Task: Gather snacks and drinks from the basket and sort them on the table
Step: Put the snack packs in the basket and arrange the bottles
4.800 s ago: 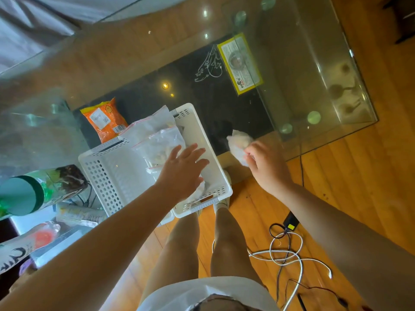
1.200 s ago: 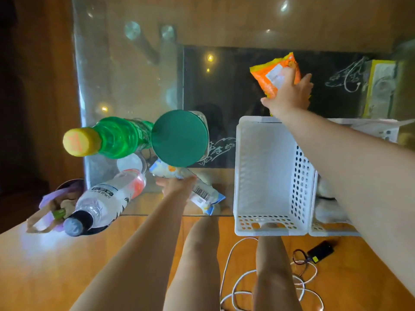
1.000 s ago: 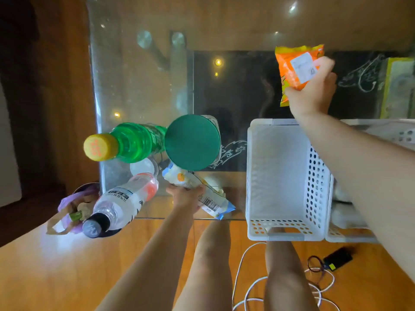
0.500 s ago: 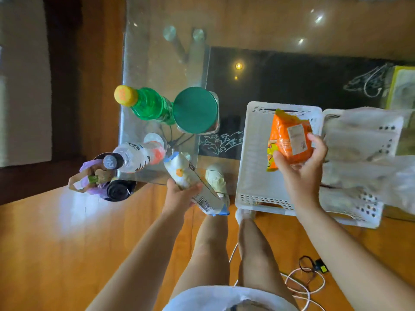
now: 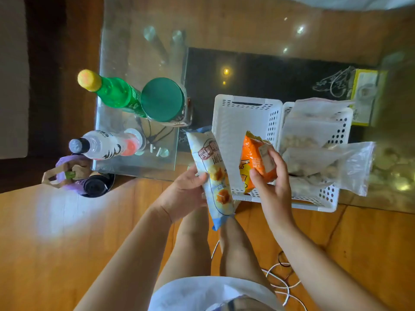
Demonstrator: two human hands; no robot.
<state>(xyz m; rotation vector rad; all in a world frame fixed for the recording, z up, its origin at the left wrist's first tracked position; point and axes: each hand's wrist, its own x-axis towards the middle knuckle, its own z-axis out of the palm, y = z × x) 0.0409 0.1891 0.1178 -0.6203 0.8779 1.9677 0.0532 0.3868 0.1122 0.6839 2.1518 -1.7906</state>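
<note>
Orange snack packet (image 5: pixel 256 161) is pinched in the right hand (image 5: pixel 272 182), thumb on its near face and fingers curled over the label, held above the near end of the empty white basket (image 5: pixel 238 122). Pale blue snack bag (image 5: pixel 213 176) is gripped by the left hand (image 5: pixel 186 191), fingers wrapped round its lower half; the bag stands roughly upright, its top just beyond the hand beside the basket's left wall, its bottom hanging below the table's near edge. Just right of the right hand, a second white basket (image 5: pixel 332 198) holds clear plastic bags (image 5: pixel 325 162) that spill over its right rim. Beyond and left of the left hand stand the drinks: green bottle (image 5: pixel 112 92), green-lidded jar (image 5: pixel 162 99), clear bottle with a black cap (image 5: pixel 101 144), all near the glass table (image 5: pixel 134 52) corner. Risks, as judged: both hands are full, so neither can steady anything; a leftward swing of the long bag could clip the jar or the bottles, which look tall and tip-prone on slick glass close to the corner. The overhanging plastic bags could snag a right-hand pass. Both baskets sit at the near edge and could slide off if pushed. Open room: the bare glass and dark panel beyond both hands, past the baskets, looks best for laying snacks down.
</note>
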